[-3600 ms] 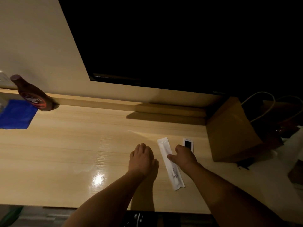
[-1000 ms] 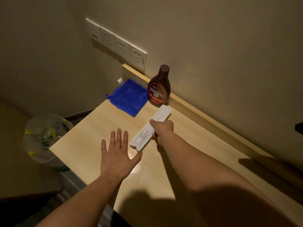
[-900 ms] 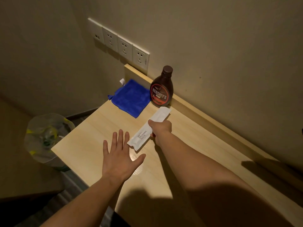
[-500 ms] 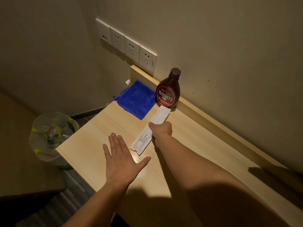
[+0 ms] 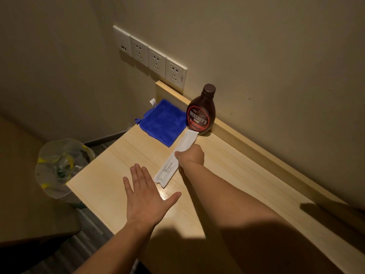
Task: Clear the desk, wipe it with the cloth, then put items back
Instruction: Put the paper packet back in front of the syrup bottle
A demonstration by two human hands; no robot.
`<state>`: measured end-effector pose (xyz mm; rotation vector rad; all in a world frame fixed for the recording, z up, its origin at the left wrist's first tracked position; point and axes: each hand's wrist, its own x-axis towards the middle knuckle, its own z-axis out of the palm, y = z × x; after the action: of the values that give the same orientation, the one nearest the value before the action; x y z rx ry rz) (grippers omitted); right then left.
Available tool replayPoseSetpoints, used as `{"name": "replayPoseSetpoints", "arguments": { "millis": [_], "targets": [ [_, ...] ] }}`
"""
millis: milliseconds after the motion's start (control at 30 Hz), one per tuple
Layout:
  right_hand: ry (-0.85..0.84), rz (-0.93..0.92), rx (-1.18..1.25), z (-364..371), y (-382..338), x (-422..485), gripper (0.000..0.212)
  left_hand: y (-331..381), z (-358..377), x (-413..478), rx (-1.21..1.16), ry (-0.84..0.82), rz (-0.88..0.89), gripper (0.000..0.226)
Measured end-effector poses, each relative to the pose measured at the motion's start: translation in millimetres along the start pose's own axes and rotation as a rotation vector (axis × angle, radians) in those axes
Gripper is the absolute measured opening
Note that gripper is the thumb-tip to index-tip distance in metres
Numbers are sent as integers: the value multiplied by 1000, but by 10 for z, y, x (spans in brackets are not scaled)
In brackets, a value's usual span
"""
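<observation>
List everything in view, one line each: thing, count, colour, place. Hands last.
desk: one, light wood, along the wall.
cloth: one, blue, desk's far left corner.
syrup bottle: one, dark brown, upright, right of the cloth.
packet: one, white, gripped at its middle, far end by the syrup bottle.
socket plates: four, white, on the wall above the cloth.
bin: one, clear liner, on the floor left of the desk.
left hand: one, fingers straight, over the desk.
right hand: one, grips the packet.
</observation>
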<state>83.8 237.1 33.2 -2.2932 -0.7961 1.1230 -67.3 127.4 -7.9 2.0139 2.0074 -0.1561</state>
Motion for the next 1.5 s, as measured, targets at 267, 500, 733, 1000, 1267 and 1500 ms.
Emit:
{"name": "replayPoseSetpoints", "arguments": {
  "millis": [267,500,733,1000,1267,1500],
  "targets": [
    [39,-36,-24,30,66,31,35,-8,25,12,6,23,10,142],
    [46,-34,-49,-16,42,70,34,-14,54,12,-3,47,12,143],
    [61,-46,-54,20,55,97,37,-12,70,16,-1,61,3,143],
    [60,-54,-62,14,60,98,36,-12,69,15,-2,58,4,143],
    [125,-147,-213,-522,517,-141,42,2,-6,4,14,0,-21,144],
    [258,-218,-395,-1679,1595,-673,47,114,-81,-224,-60,118,82,130]
  ]
}}
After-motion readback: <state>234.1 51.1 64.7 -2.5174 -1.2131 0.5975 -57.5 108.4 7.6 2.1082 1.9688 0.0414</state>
